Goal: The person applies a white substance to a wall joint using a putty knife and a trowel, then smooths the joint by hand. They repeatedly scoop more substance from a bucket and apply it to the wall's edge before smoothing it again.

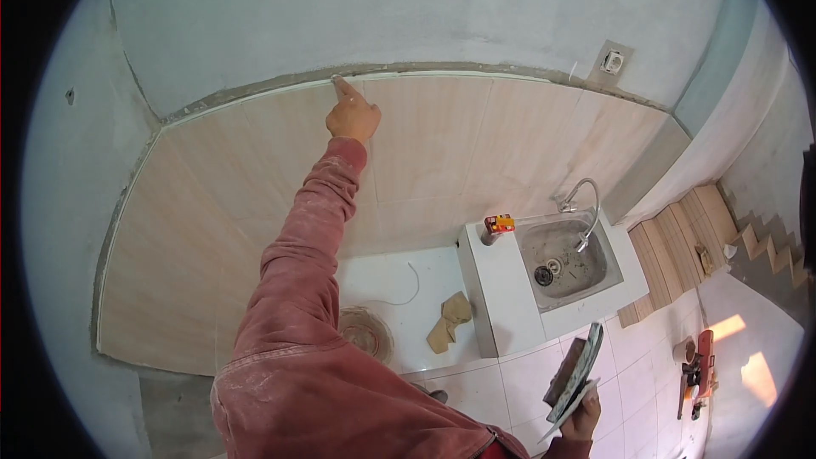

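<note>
My left hand (353,116) is raised against the wall, its index finger stretched out and its tip touching the top edge of the beige wall tiles (425,127). The other fingers are curled, and nothing shows in them. A grey joint strip (280,83) runs along the wall just above that edge. Low on the right, my right hand (583,418) is closed around a flat trowel-like tool (580,374) with a dusty, greenish face. A thin pale blade or plate lies against the tool beside my fingers.
A sink (569,262) with a curved faucet (595,212) stands at right, beside a red and yellow can (498,228). On the lower white surface are a round bucket (365,333) and a tan cloth (449,321). Stacked tiles (676,242) and red tools (704,361) lie farther right.
</note>
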